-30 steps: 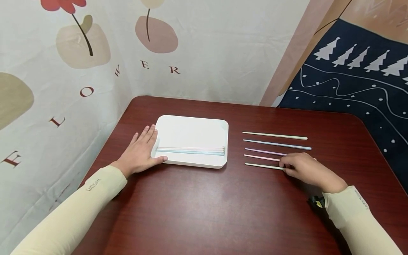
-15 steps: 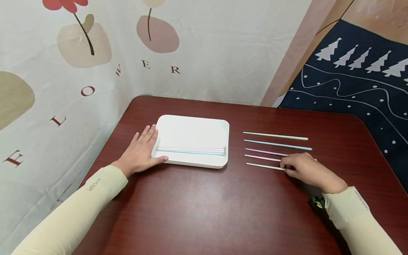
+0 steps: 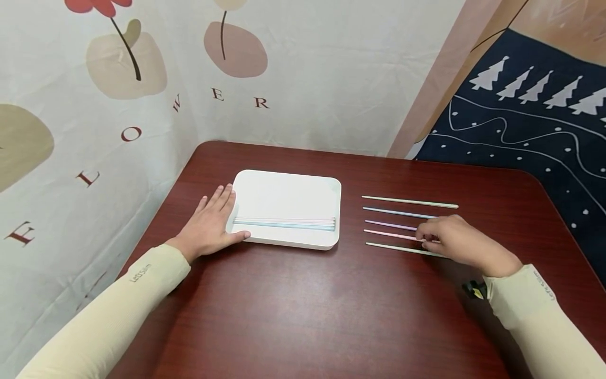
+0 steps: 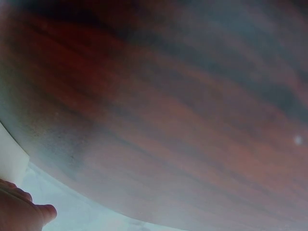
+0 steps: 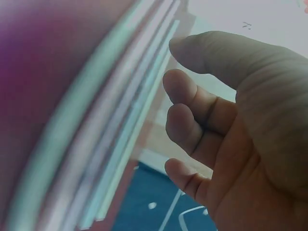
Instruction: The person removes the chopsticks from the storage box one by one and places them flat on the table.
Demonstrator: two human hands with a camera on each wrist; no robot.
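Note:
My left hand (image 3: 205, 226) lies with straight fingers along the left side of a white tray (image 3: 286, 195), thumb across its near left corner. Several pastel chopsticks (image 3: 284, 223) lie in the tray's near part. Over the row of chopsticks on the right, my right hand (image 3: 461, 242) hovers with bent fingers. Its fingertips overlap the pink chopstick (image 3: 388, 235) in the head view; the right wrist view shows thumb and fingers apart with nothing between them. Nearer lies a pale green chopstick (image 3: 402, 249), farther a purple one (image 3: 389, 225) and a blue one (image 3: 397, 212), their right ends partly hidden.
Farthest in the row is another light green chopstick (image 3: 409, 201). The dark red-brown table (image 3: 303, 310) has rounded far corners. Behind it hang a white flower-print cloth (image 3: 331, 79) and a navy cloth with trees (image 3: 525, 126).
My right hand has shifted slightly up and away from the nearest green chopstick, toward the pink one, uncovering more of the green one. The left hand and tray stay in place.

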